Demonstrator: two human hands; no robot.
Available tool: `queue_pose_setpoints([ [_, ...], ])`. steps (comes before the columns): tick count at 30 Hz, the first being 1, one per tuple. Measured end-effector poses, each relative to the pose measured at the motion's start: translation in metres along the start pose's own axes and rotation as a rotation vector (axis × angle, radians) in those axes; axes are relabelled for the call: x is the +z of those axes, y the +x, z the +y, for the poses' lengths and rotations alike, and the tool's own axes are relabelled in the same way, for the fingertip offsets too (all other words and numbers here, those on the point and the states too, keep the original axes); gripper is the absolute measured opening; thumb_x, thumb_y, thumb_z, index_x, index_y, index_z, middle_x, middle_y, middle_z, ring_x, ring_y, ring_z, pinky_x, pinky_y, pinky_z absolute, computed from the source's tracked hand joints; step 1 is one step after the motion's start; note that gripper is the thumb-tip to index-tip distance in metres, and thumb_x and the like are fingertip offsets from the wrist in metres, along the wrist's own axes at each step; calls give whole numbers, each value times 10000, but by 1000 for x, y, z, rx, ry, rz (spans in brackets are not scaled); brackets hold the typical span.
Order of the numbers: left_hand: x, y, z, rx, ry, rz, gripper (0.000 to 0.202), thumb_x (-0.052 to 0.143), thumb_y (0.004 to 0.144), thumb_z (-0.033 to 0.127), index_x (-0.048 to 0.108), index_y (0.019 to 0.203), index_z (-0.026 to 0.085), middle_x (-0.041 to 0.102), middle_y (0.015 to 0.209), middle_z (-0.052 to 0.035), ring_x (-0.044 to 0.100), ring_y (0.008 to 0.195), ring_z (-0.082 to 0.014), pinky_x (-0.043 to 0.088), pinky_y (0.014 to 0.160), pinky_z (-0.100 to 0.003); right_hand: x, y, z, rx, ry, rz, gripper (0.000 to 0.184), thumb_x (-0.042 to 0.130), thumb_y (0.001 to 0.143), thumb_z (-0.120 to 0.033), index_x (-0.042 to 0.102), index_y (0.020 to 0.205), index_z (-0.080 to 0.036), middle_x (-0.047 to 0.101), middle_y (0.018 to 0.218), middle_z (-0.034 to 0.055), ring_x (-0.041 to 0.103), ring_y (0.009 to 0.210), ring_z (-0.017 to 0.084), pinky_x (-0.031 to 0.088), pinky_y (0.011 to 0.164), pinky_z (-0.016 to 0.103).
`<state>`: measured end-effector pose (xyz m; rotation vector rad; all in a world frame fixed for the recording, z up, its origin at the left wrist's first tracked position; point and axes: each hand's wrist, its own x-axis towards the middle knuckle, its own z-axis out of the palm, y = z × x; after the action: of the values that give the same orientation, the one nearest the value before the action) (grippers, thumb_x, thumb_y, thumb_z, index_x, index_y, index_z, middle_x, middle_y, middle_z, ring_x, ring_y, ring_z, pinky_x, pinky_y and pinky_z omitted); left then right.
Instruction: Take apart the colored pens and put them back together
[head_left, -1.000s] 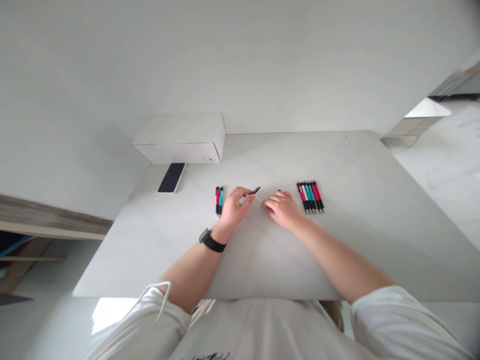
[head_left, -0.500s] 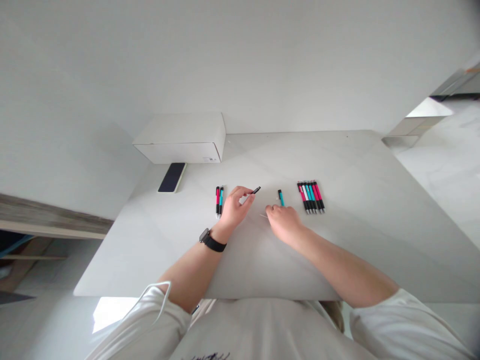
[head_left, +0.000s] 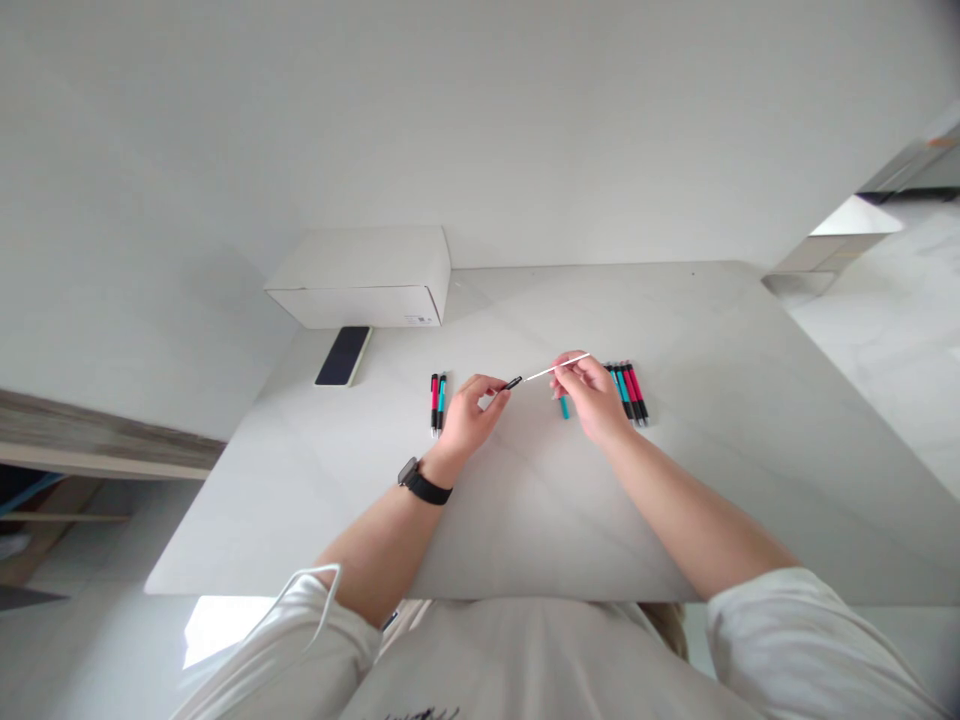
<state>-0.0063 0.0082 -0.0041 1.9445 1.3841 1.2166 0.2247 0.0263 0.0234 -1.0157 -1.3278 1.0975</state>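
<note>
Between thumb and fingers, my left hand [head_left: 473, 412] holds a black pen part [head_left: 513, 382], its end pointing right. My right hand [head_left: 592, 395] pinches a thin white pen refill [head_left: 556, 367], whose left tip is close to the end of the black part; whether they touch I cannot tell. A teal pen barrel [head_left: 565, 408] lies on the table below my right fingers, partly hidden. Two pens, one red [head_left: 434, 402] and one teal [head_left: 441, 402], lie left of my left hand. Beyond my right hand is a row of several pens [head_left: 634, 393], partly covered by it.
A white box [head_left: 360, 290] stands at the back left against the wall. In front of it lies a phone [head_left: 343, 356] on the white table [head_left: 525, 530]. My left wrist wears a black watch [head_left: 425, 482].
My right hand has lifted the white refill from the table and moved up and right, bringing its tip to the black part. My left hand has stayed almost still.
</note>
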Motion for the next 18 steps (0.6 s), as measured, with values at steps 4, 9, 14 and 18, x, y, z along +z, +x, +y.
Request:
queue_pose_setpoints([
  [4,0,0,0,-7,1,-21,150,629,993,333,722,1059,236,728,1007,-53,671,928,-194,556,865,-363,3,0,8,2,18,44,327,655,940,-573,657,1034,-259,671,988,48,646,796,171,553,617,280],
  [9,0,0,0,-9,10,-22,132,647,980,317,724,1047,234,727,994,-47,675,923,-191,559,866,-356,4,0,13,4,-8,38,356,663,928,-595,663,1036,-256,672,941,40,636,765,166,548,608,275],
  [14,1,-1,-1,-13,16,-32,119,657,972,294,722,1053,237,725,996,-44,678,935,-192,560,873,-359,3,-2,12,7,-64,-6,351,661,934,-580,676,1051,-249,663,875,23,634,751,162,543,634,272],
  [18,1,-1,-1,0,13,-46,121,666,962,286,724,1056,236,722,993,-47,682,944,-198,565,882,-368,3,-5,10,18,-113,-63,369,661,933,-580,694,1069,-239,657,825,13,627,727,162,535,637,271],
])
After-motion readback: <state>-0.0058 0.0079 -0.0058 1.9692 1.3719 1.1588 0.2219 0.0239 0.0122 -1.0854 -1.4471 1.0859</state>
